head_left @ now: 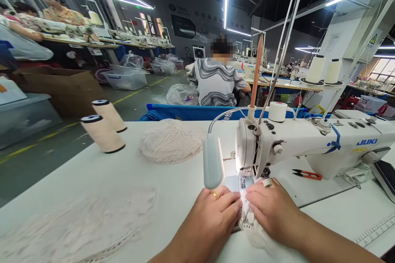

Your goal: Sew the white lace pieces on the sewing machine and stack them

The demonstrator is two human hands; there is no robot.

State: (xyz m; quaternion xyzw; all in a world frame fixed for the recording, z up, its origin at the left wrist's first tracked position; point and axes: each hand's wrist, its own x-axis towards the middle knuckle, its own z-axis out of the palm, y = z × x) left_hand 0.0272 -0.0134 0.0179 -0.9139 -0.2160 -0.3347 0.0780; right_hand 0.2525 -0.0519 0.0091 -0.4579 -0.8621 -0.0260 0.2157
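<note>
A white lace trim point(247, 225) runs under the presser foot of a white JUKI sewing machine point(286, 137), and its scalloped end droops toward me. From the left, my left hand point(211, 213), with a gold ring on one finger, holds the edge of the lace with fingers pressed together. My right hand point(274, 209) has its fingers closed on the lace's other side, just below the needle area. The fingertips of both hands are close to the presser foot. A grey lamp head point(212, 162) hangs above my left hand and lights the needle.
Behind the lamp lies a heap of lace point(173, 141); another lace bundle point(89, 226) spreads at front left. Two cream thread cones point(103, 134) stand on the left edge. Orange-handled thread snips point(308, 175) rest under the machine arm. A co-worker point(216, 80) sits ahead, back turned.
</note>
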